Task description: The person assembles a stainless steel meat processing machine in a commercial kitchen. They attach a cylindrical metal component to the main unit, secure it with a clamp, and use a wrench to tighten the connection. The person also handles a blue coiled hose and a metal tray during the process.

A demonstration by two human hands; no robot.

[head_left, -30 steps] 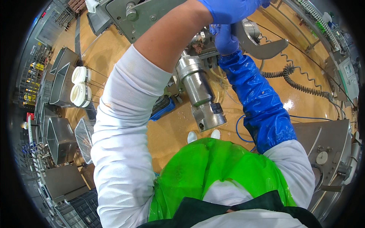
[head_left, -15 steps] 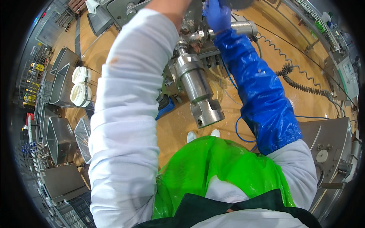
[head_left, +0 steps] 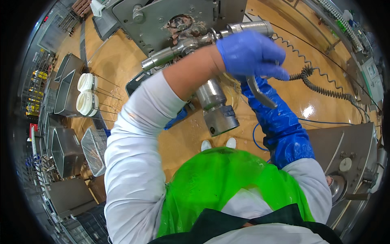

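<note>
My left hand, in a blue glove, reaches across to the right, its fingers curled and slightly blurred. A curved grey metal piece sticks out below its palm, seemingly in that hand's grip. My right arm, in a wet blue sleeve cover, rises beneath it. The left hand hides my right hand, so its fingers and anything in them cannot be seen. Below and behind my hands is a steel machine with pipe fittings and a thick metal cylinder. Pinkish meat scraps cling around its opening.
Coiled cables hang at the right, above a steel cabinet with a gauge. Steel tubs, white round containers and a wire basket stand left. A blue hose lies on the tan floor.
My left hand has come down and right from the top edge, over my right hand. My right arm has lowered. The curved metal piece and the machine's front have come into view.
</note>
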